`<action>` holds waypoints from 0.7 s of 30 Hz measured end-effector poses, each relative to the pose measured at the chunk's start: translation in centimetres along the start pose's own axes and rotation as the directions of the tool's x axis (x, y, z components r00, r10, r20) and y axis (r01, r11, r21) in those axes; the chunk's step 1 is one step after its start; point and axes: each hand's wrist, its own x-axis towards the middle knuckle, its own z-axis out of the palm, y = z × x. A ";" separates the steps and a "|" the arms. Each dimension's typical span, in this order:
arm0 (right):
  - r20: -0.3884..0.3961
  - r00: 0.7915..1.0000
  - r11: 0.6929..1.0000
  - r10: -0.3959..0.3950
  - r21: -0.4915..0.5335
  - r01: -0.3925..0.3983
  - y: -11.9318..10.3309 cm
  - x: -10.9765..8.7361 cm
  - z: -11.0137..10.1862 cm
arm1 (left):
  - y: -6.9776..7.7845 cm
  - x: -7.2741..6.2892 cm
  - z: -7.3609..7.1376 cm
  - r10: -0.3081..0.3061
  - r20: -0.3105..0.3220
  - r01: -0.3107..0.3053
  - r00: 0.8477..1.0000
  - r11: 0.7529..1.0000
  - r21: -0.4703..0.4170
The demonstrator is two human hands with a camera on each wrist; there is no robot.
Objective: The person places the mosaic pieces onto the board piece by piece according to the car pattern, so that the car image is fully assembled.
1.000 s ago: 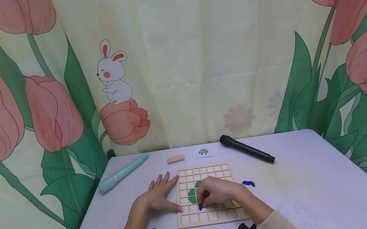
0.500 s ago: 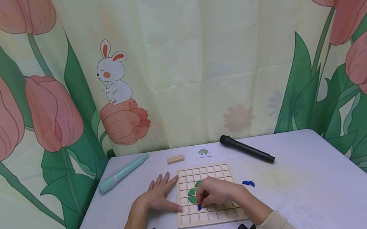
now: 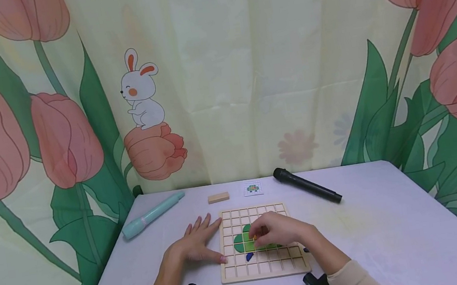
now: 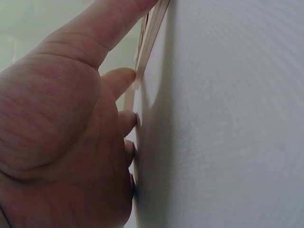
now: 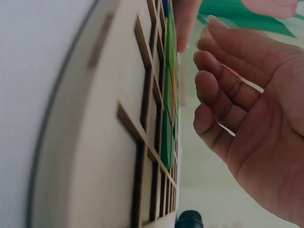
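Note:
A wooden grid board (image 3: 238, 274) lies on the table. Green pieces (image 3: 239, 244) fill several of its cells, partly covered by my right hand. One dark blue piece (image 3: 250, 256) sits in a cell just below them. My left hand (image 3: 196, 242) rests spread at the board's left side, thumb and index fingertip at the frame; the left wrist view shows its palm (image 4: 61, 114) with the fingertips down on the cloth. My right hand (image 3: 280, 228) hovers over the green pieces, fingers loosely bent. In the right wrist view nothing shows between its fingers (image 5: 221, 88).
Behind the board lie a wooden block (image 3: 218, 197), a small pattern card (image 3: 253, 188) and a black microphone (image 3: 307, 185). A mint-green tube-shaped object (image 3: 153, 216) is at the left. Another blue piece (image 3: 306, 250) peeks out beside my right wrist.
My right hand has let go of the blue piece, leaving it in the grid, and has moved up and to the right. The left hand stays where it was.

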 end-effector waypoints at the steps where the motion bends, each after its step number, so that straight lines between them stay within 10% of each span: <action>1: -0.008 1.000 1.000 0.004 0.006 -0.004 0.2 -0.1 -0.2 | 0.0 0.0 0.0 0.000 -0.001 0.000 1.000 1.000 -0.001; 21: -0.083 0.989 0.992 0.120 0.047 -0.116 3.4 -3.5 -4.1 | 0.0 0.0 0.2 -0.013 -0.005 0.013 1.000 1.000 -0.008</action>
